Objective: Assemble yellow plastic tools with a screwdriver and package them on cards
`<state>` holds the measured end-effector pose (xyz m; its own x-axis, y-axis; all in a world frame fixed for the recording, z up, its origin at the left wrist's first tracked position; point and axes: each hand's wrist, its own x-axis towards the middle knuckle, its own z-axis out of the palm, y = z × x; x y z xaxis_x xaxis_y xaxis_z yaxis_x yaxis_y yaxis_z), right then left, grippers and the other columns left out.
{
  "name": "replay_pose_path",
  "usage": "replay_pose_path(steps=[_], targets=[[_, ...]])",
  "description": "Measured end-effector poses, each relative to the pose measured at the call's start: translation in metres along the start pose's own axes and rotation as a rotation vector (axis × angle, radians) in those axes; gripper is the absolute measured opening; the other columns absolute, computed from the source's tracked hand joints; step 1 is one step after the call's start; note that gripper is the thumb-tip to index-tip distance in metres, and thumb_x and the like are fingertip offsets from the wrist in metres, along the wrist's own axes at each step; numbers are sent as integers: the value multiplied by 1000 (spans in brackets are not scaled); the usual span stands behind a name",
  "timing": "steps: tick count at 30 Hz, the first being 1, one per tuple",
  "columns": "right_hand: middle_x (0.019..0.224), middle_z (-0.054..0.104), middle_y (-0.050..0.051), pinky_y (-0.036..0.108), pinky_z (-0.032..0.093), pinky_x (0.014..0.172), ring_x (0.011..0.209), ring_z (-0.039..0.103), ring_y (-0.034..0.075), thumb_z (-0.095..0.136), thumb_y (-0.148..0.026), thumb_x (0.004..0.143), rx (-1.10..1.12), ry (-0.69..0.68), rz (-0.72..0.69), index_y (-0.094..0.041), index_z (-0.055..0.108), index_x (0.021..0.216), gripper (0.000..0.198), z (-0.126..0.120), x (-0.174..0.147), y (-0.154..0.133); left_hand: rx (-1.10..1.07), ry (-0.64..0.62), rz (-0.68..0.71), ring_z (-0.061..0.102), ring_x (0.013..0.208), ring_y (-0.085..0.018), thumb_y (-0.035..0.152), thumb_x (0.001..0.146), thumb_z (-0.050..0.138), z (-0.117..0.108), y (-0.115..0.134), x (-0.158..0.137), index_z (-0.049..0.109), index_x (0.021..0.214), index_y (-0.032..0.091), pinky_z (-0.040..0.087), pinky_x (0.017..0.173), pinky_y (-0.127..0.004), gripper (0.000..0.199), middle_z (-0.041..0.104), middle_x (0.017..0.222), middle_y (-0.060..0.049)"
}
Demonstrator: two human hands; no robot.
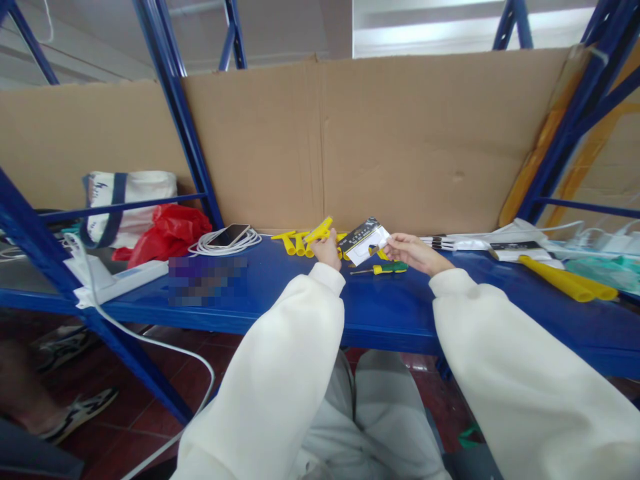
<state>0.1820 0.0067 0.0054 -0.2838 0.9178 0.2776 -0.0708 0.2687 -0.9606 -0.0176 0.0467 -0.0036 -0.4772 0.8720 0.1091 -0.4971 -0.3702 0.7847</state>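
At centre, your left hand (327, 251) is gripping one yellow T-shaped piece (319, 231) — at least two more pieces (288, 243) are lying leftward — and your right hand (409, 251) is pinching one card (365, 240), its lettering appearing illegibly small.

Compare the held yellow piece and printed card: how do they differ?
The yellow piece is narrow, the printed card broad and flat. The piece is plain yellow, the card black and white. The left hand holds the piece, the right hand the card. Both are hand-held.
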Motion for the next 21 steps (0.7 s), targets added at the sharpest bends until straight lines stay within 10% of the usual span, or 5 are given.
replay_pose_path(steps=[21], targets=[[88,77,4,26,51,73,79,69,14,88,-40,62,20,-13,28,-19,64,73,34,-1,2,6,-43,-201,-299,71,64,-18,13,76,67,9,8,-19,59,64,17,55,63,-28,15,63,55,0]])
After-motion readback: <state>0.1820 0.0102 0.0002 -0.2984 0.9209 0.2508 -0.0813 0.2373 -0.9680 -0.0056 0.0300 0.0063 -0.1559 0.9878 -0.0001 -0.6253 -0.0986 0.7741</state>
